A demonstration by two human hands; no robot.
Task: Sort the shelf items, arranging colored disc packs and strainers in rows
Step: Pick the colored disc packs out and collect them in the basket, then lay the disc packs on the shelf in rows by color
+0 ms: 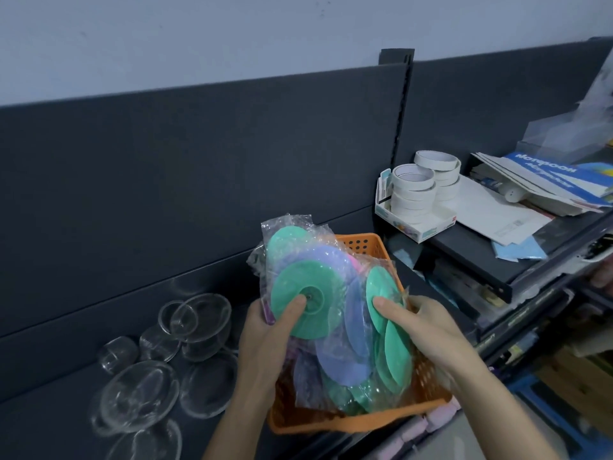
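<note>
An orange perforated basket (361, 421) stands on the dark shelf, filled with clear plastic packs of green, blue and purple discs. My left hand (265, 340) grips one disc pack (306, 303) with a green disc facing me, thumb pressed near its centre hub. My right hand (421, 327) holds another green disc pack (381, 293) upright at the basket's right side, thumb on the disc face. More blue packs (345, 360) and further green packs lie between my hands inside the basket.
Several clear glass lids or dishes (139, 393) lie on the shelf to the left. To the right, a raised shelf (464, 250) carries white tape rolls (413, 190) in a box, and papers and notebooks (544, 184). A dark back panel (199, 161) runs behind.
</note>
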